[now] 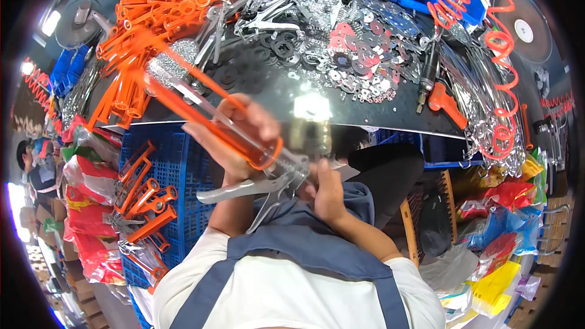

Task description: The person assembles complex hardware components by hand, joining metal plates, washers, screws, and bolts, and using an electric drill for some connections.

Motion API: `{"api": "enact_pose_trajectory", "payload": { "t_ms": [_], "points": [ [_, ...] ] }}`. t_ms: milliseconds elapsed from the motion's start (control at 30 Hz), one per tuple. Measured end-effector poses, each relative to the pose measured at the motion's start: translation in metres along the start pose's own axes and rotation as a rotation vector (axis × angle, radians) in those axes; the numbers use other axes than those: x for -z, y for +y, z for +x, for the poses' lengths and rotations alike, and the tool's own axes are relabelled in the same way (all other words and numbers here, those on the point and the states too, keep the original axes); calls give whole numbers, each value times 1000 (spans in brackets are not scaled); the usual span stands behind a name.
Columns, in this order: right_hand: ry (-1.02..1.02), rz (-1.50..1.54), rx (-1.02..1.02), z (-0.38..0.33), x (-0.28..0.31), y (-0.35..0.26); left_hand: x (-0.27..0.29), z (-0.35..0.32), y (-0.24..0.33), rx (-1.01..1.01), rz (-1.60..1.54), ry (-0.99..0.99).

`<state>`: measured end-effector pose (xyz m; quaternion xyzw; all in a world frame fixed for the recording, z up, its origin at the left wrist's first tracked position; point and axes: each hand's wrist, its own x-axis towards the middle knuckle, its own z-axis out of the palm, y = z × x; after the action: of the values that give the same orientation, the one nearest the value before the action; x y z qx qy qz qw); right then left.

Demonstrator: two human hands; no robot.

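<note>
Tilted across my lap is a caulking gun (201, 123) with an orange half-open frame and a silver handle and trigger; its far end is smeared by motion. My left hand (234, 137) wraps round the orange frame near the handle end. At the back of the silver handle, my right hand (329, 194) is closed, with thumb and fingers on the metal parts there; its exact hold is partly hidden. Just beyond the right hand, by the table edge, stands a blurred brass-coloured cylinder (312, 137) whose kind I cannot make out.
Orange frames (177, 3) are heaped on the dark table (250, 94), beside silver handles (268, 15), springs and washers (365, 55). An orange-handled power driver (448, 106), metal rods (463, 79) and a red coiled hose (503, 61) lie right. A blue crate (183, 183) holds several guns.
</note>
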<state>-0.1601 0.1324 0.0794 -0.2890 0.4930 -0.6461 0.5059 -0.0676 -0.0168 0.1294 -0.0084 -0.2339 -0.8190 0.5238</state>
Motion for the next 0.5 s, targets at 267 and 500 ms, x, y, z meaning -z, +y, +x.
{"api": "enact_pose_trajectory", "payload": {
  "t_ms": [267,500],
  "points": [
    [257,-1200,470,125,47,-41,-5,-6,-27,89,949,-87],
    [122,-1381,403,154,48,-21,40,6,-49,-97,538,-271]
  ]
}}
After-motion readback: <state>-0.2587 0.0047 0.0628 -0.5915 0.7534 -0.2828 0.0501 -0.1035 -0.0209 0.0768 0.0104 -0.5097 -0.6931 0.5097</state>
